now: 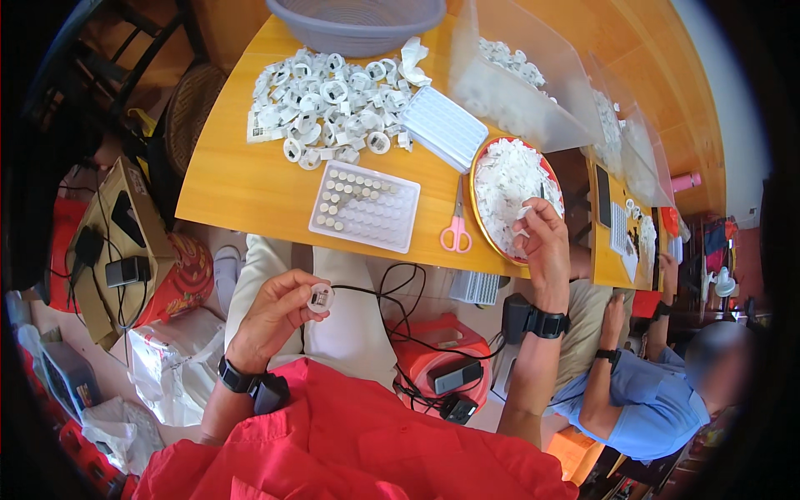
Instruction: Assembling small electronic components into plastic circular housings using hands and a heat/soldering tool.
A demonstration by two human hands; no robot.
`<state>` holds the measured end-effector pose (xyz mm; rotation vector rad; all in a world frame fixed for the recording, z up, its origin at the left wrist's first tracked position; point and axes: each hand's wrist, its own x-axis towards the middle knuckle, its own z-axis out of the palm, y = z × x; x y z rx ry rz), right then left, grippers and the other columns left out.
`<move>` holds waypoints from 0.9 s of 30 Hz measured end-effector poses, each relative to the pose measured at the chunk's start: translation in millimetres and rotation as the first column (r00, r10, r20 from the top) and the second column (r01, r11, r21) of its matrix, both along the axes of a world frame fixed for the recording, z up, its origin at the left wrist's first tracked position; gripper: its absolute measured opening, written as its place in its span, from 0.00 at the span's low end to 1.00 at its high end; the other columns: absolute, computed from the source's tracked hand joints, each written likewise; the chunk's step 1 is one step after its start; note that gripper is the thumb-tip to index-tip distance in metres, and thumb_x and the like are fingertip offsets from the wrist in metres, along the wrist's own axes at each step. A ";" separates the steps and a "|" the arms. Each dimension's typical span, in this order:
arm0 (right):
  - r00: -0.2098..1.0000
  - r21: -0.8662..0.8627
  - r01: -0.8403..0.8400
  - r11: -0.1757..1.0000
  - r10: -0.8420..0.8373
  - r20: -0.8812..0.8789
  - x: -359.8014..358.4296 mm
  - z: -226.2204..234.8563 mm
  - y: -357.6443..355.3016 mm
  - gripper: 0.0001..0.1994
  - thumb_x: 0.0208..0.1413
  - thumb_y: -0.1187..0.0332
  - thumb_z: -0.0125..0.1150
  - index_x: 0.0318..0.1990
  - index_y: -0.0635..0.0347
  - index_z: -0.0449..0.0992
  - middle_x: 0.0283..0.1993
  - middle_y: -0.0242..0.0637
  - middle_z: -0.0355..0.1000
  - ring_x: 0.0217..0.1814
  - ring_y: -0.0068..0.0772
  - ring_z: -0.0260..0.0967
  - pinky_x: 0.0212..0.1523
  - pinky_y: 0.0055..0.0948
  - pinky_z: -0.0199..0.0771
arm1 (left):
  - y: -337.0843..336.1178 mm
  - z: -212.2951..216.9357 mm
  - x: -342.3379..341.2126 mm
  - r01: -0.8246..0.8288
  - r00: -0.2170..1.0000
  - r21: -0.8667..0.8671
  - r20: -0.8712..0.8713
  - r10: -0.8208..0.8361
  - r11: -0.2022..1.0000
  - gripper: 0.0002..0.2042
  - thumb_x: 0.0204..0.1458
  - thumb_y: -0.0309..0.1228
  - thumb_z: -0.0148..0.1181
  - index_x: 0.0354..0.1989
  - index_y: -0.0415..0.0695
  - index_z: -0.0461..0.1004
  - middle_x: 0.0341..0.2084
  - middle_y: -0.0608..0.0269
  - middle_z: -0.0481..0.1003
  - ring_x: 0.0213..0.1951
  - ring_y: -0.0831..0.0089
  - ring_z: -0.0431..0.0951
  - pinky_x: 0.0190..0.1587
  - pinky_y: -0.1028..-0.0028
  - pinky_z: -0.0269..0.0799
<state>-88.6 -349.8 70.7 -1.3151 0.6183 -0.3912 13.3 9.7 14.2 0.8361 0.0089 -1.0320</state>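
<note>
A brown cardboard box (108, 242) stood open on the floor at the left, holding dark devices and cables. Just right of it stood a round red container with a patterned printed wrap (179, 279). Nearer, a crumpled white plastic bag with printing (171, 367) lay on the floor. A small white label with black code marks (257, 130) lay at the left edge of the heap on the table. A dark-screened phone (603, 197) lay on the right-hand table.

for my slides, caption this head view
Left hand holds a small white ring; right hand picks from a red tray.
</note>
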 end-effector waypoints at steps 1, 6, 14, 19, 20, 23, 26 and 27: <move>1.000 0.021 -0.004 1.000 0.004 0.003 0.9 2.4 5.7 0.05 0.55 0.72 0.53 0.38 0.61 0.71 0.29 0.29 0.68 0.29 0.16 0.67 0.22 0.15 0.66 | 0.6 0.3 -0.3 0.005 1.000 0.001 -0.002 -0.005 1.000 0.13 0.54 0.34 0.55 0.41 0.38 0.71 0.32 0.63 0.74 0.34 0.77 0.75 0.39 0.76 0.74; 0.995 -0.032 -0.099 0.995 0.099 -0.013 8.3 11.2 46.9 0.06 0.55 0.70 0.54 0.38 0.60 0.70 0.30 0.30 0.69 0.31 0.18 0.68 0.25 0.16 0.68 | 2.2 -3.4 -1.0 0.019 1.000 -0.031 -0.003 -0.019 0.999 0.12 0.55 0.33 0.53 0.41 0.38 0.71 0.34 0.63 0.73 0.36 0.78 0.74 0.41 0.74 0.74; 0.948 -0.185 -0.319 0.930 0.311 -0.071 22.0 11.3 132.3 0.04 0.52 0.76 0.56 0.35 0.65 0.73 0.34 0.32 0.68 0.32 0.17 0.66 0.27 0.16 0.67 | -3.9 1.3 -5.7 -0.007 1.000 -0.040 -0.016 0.007 0.999 0.13 0.54 0.34 0.54 0.43 0.38 0.70 0.38 0.60 0.73 0.38 0.75 0.74 0.41 0.75 0.72; 0.908 -0.269 -0.418 0.867 0.397 -0.131 22.7 6.0 185.2 0.06 0.49 0.79 0.56 0.36 0.65 0.73 0.35 0.33 0.68 0.31 0.18 0.66 0.25 0.17 0.65 | -0.4 -0.2 -6.1 -0.006 1.000 -0.086 -0.021 0.004 0.996 0.13 0.54 0.34 0.54 0.44 0.38 0.70 0.39 0.60 0.73 0.39 0.74 0.74 0.42 0.75 0.72; 0.904 -0.268 -0.427 0.864 0.406 -0.132 24.0 5.2 190.6 0.06 0.49 0.79 0.56 0.36 0.65 0.73 0.35 0.33 0.68 0.31 0.18 0.66 0.25 0.17 0.65 | 1.1 -0.3 -5.9 -0.007 1.000 -0.095 -0.005 0.006 0.995 0.14 0.54 0.34 0.54 0.44 0.38 0.70 0.39 0.60 0.73 0.39 0.74 0.74 0.42 0.75 0.72; 0.900 -0.347 -0.433 0.832 0.419 -0.117 25.6 1.4 201.7 0.06 0.48 0.79 0.57 0.35 0.63 0.73 0.33 0.33 0.69 0.30 0.21 0.67 0.25 0.18 0.65 | 4.6 -0.6 -6.2 -0.012 1.000 -0.105 0.005 0.013 0.994 0.14 0.54 0.34 0.54 0.45 0.38 0.70 0.39 0.60 0.73 0.39 0.75 0.74 0.42 0.75 0.72; 0.891 -0.472 -0.437 0.766 0.442 -0.108 27.6 -1.0 207.2 0.05 0.48 0.78 0.58 0.34 0.61 0.73 0.31 0.33 0.70 0.29 0.24 0.67 0.25 0.19 0.66 | 4.5 3.4 -6.5 -0.023 1.000 -0.096 -0.011 0.022 0.995 0.11 0.54 0.29 0.54 0.43 0.38 0.73 0.37 0.62 0.74 0.36 0.78 0.74 0.41 0.77 0.73; 0.887 -0.477 -0.443 0.759 0.447 -0.113 27.4 -1.9 208.6 0.05 0.47 0.78 0.58 0.33 0.61 0.73 0.31 0.34 0.70 0.28 0.25 0.67 0.24 0.20 0.66 | 4.7 3.1 -6.6 -0.025 1.000 -0.097 -0.013 0.024 0.995 0.11 0.54 0.29 0.54 0.43 0.38 0.73 0.37 0.62 0.74 0.36 0.78 0.74 0.41 0.77 0.73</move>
